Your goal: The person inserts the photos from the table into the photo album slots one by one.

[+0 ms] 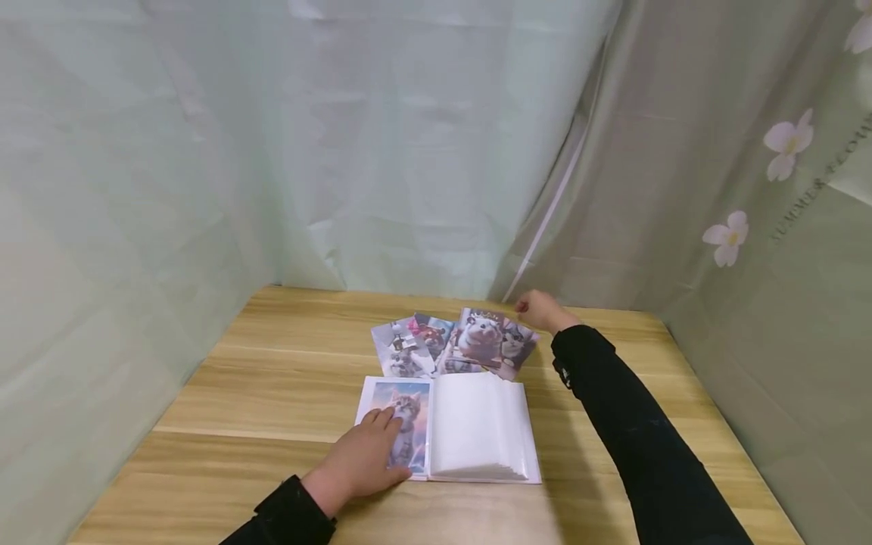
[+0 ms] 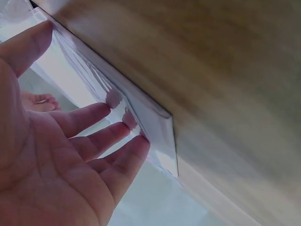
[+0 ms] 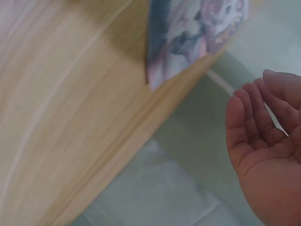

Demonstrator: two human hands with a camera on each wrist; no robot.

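Observation:
An album lies spread on the table, a kitten picture in its left page and blank sleeves on the right. My left hand rests on the left page; in the left wrist view the left hand touches the glossy page with its fingertips. Beyond the album, animal cards overlap in a loose row. My right hand is just past the right end of the cards; in the right wrist view this hand has loosely bent fingers with nothing in them, apart from the cards.
The wooden table ends at a pale curtain at the back. More curtain with printed flowers hangs along the right side. Both forearms are in dark sleeves.

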